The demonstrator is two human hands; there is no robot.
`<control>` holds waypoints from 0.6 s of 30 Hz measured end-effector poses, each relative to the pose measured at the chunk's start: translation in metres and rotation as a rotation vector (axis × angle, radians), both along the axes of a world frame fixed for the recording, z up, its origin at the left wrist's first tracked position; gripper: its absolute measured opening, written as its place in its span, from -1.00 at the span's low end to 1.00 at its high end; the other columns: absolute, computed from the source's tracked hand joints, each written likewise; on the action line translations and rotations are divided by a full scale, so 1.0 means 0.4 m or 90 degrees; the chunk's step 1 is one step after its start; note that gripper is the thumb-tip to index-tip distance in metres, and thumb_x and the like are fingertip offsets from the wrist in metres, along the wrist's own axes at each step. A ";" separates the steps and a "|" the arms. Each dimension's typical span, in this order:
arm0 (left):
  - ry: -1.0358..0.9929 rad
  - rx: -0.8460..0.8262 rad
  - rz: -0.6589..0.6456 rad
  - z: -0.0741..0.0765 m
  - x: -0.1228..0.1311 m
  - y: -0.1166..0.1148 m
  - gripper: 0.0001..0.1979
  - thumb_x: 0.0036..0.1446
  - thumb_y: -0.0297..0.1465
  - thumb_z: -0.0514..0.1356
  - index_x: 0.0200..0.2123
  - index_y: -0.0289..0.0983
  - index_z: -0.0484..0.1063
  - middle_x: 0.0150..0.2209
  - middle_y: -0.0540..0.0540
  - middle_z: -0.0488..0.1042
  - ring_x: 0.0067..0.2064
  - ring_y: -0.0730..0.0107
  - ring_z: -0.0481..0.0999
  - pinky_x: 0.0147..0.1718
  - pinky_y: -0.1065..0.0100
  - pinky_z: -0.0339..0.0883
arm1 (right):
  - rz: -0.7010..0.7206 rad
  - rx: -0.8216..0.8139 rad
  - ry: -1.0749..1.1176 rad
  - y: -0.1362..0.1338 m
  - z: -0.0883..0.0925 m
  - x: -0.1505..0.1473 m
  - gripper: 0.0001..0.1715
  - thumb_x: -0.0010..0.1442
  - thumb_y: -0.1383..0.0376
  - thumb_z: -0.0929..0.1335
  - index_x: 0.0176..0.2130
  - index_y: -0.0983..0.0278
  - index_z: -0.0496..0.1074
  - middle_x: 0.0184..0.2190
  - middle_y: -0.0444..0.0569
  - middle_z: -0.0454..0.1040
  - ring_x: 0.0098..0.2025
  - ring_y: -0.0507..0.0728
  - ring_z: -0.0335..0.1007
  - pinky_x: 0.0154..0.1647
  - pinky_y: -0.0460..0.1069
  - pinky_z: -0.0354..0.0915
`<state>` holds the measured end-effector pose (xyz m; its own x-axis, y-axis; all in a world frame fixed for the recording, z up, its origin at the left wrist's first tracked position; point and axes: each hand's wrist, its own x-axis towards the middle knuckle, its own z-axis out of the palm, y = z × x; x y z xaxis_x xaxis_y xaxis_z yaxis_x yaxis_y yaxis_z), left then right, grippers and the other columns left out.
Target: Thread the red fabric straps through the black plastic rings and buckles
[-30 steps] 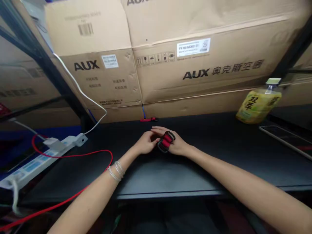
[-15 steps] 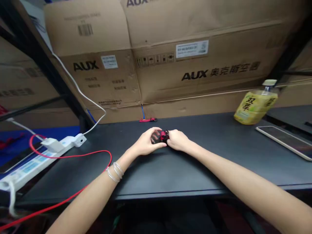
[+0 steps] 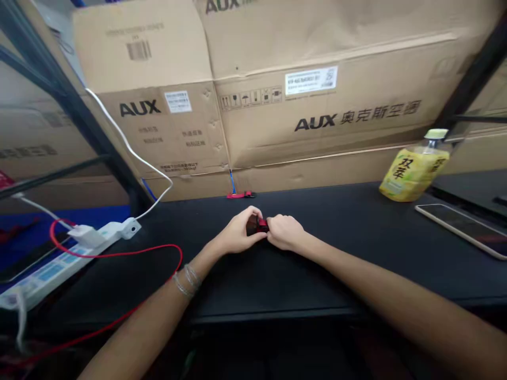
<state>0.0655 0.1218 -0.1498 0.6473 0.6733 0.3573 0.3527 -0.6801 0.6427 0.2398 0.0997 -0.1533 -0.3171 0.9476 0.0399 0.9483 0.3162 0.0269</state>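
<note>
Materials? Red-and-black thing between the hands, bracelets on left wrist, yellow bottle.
The red-and-black item is mostly hidden by the left hand and right hand; its matte red part could be fabric or plastic, can't tell. The bracelets look like thin silver-toned metal, from their faint shine. The bottle looks like plastic: clear neck above a glossy printed yellow wrap.

We cannot see well the small red-and-black object (image 3: 259, 226), because the left hand (image 3: 238, 237) and the right hand (image 3: 284, 233) cover it. The tan cardboard carton (image 3: 317, 47) is cut by the top edge.

Probably two thin silver bangles (image 3: 187, 280)
</note>
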 end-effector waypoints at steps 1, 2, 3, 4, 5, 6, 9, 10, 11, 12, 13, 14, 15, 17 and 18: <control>-0.003 -0.003 0.014 0.001 -0.001 0.001 -0.71 0.04 -0.32 0.27 -0.20 -0.28 0.30 -0.22 -0.11 0.43 -0.21 0.34 0.45 -0.13 0.26 0.38 | -0.004 0.010 0.009 0.000 0.001 0.002 -0.61 0.21 0.25 0.19 -0.18 0.42 0.49 -0.23 0.28 0.53 -0.18 0.34 0.53 -0.22 0.09 0.37; -0.004 -0.002 0.025 0.001 -0.002 0.002 -0.73 0.04 -0.30 0.27 -0.23 -0.28 0.30 -0.24 -0.10 0.43 -0.22 0.35 0.44 -0.14 0.27 0.38 | -0.009 0.015 0.017 0.000 0.002 0.003 -0.62 0.19 0.28 0.18 -0.21 0.41 0.49 -0.25 0.27 0.54 -0.20 0.34 0.53 -0.23 0.09 0.37; -0.005 -0.001 0.033 0.001 -0.003 0.003 -0.74 0.05 -0.28 0.26 -0.26 -0.28 0.29 -0.26 -0.09 0.42 -0.23 0.35 0.44 -0.14 0.27 0.38 | -0.016 0.016 0.021 0.001 0.003 0.005 -0.63 0.17 0.30 0.18 -0.22 0.41 0.49 -0.25 0.27 0.54 -0.20 0.34 0.53 -0.24 0.09 0.37; -0.007 -0.002 0.037 0.000 -0.004 0.004 -0.74 0.05 -0.27 0.26 -0.28 -0.28 0.29 -0.27 -0.08 0.42 -0.24 0.36 0.44 -0.15 0.28 0.38 | -0.020 0.015 0.024 0.001 0.005 0.007 -0.63 0.16 0.32 0.18 -0.22 0.40 0.49 -0.25 0.27 0.54 -0.20 0.34 0.53 -0.24 0.09 0.37; -0.009 -0.010 0.036 0.000 -0.005 0.005 -0.73 0.05 -0.26 0.26 -0.28 -0.28 0.28 -0.27 -0.07 0.42 -0.24 0.37 0.45 -0.14 0.28 0.38 | -0.022 0.013 0.027 0.002 0.007 0.009 -0.63 0.16 0.33 0.17 -0.21 0.40 0.49 -0.25 0.27 0.54 -0.19 0.33 0.53 -0.23 0.09 0.37; -0.011 -0.020 0.035 -0.001 -0.005 0.006 -0.71 0.04 -0.24 0.27 -0.28 -0.27 0.27 -0.27 -0.07 0.42 -0.24 0.37 0.46 -0.14 0.29 0.38 | -0.024 0.009 0.030 0.003 0.009 0.010 -0.62 0.16 0.32 0.17 -0.20 0.40 0.48 -0.24 0.27 0.54 -0.19 0.33 0.53 -0.23 0.09 0.37; -0.027 -0.053 0.027 -0.007 -0.005 0.007 -0.59 -0.03 -0.22 0.32 -0.21 -0.26 0.24 -0.21 -0.08 0.43 -0.20 0.36 0.48 -0.12 0.29 0.38 | -0.035 -0.006 0.047 0.005 0.012 0.008 -0.60 0.16 0.22 0.20 -0.16 0.39 0.48 -0.22 0.26 0.54 -0.20 0.35 0.53 -0.25 0.10 0.37; -0.027 -0.064 0.021 -0.010 -0.004 0.008 -0.55 -0.05 -0.22 0.34 -0.17 -0.26 0.23 -0.18 -0.10 0.43 -0.18 0.35 0.48 -0.12 0.29 0.39 | -0.038 -0.012 0.052 0.005 0.013 0.007 -0.58 0.15 0.19 0.22 -0.15 0.38 0.48 -0.22 0.26 0.54 -0.20 0.36 0.52 -0.25 0.10 0.37; -0.022 -0.076 0.015 -0.013 -0.004 0.009 -0.51 -0.07 -0.22 0.35 -0.14 -0.26 0.23 -0.17 -0.11 0.43 -0.18 0.34 0.49 -0.12 0.29 0.39 | -0.039 -0.017 0.057 0.005 0.013 0.004 -0.57 0.14 0.16 0.24 -0.14 0.37 0.48 -0.21 0.26 0.54 -0.20 0.36 0.52 -0.24 0.11 0.37; -0.013 -0.088 0.010 -0.017 -0.005 0.011 -0.48 -0.08 -0.22 0.36 -0.11 -0.25 0.23 -0.16 -0.11 0.44 -0.18 0.33 0.49 -0.12 0.29 0.39 | -0.038 -0.023 0.060 0.004 0.013 0.002 -0.56 0.13 0.15 0.25 -0.13 0.37 0.48 -0.21 0.26 0.54 -0.19 0.36 0.52 -0.23 0.11 0.37; 0.002 -0.099 0.004 -0.020 -0.005 0.012 -0.47 -0.09 -0.23 0.36 -0.09 -0.25 0.24 -0.15 -0.11 0.44 -0.18 0.33 0.49 -0.13 0.28 0.39 | -0.034 -0.028 0.063 0.003 0.013 0.000 -0.56 0.12 0.15 0.26 -0.11 0.36 0.48 -0.20 0.25 0.54 -0.19 0.35 0.52 -0.22 0.11 0.37; 0.018 -0.107 -0.002 -0.023 -0.006 0.013 -0.46 -0.09 -0.24 0.36 -0.07 -0.25 0.24 -0.15 -0.11 0.45 -0.18 0.32 0.50 -0.13 0.28 0.38 | -0.029 -0.031 0.065 0.001 0.013 -0.002 -0.56 0.11 0.17 0.27 -0.11 0.36 0.48 -0.20 0.24 0.54 -0.18 0.34 0.52 -0.21 0.10 0.37; 0.033 -0.110 -0.008 -0.025 -0.006 0.014 -0.45 -0.10 -0.26 0.37 -0.06 -0.25 0.25 -0.15 -0.11 0.46 -0.18 0.31 0.50 -0.13 0.28 0.38 | -0.024 -0.035 0.065 -0.001 0.013 -0.004 -0.56 0.09 0.18 0.28 -0.10 0.35 0.48 -0.20 0.23 0.54 -0.19 0.34 0.52 -0.22 0.10 0.37; 0.053 -0.097 -0.015 -0.027 -0.006 0.013 -0.44 -0.12 -0.31 0.36 -0.05 -0.25 0.26 -0.15 -0.10 0.46 -0.18 0.30 0.49 -0.12 0.28 0.36 | -0.022 -0.039 0.063 -0.004 0.013 -0.006 -0.57 0.05 0.20 0.29 -0.11 0.34 0.49 -0.21 0.22 0.55 -0.21 0.34 0.53 -0.24 0.09 0.37; 0.062 -0.081 -0.015 -0.026 -0.005 0.011 -0.46 -0.12 -0.34 0.35 -0.05 -0.25 0.26 -0.15 -0.10 0.46 -0.18 0.30 0.48 -0.13 0.28 0.35 | -0.023 -0.036 0.062 -0.005 0.013 -0.006 -0.57 0.05 0.22 0.29 -0.11 0.34 0.49 -0.22 0.22 0.55 -0.21 0.34 0.53 -0.24 0.09 0.37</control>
<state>0.0637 0.1261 -0.1603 0.6910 0.6931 0.2050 0.4017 -0.6041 0.6883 0.2374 0.0976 -0.1479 -0.2793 0.9601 0.0155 0.9566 0.2797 -0.0819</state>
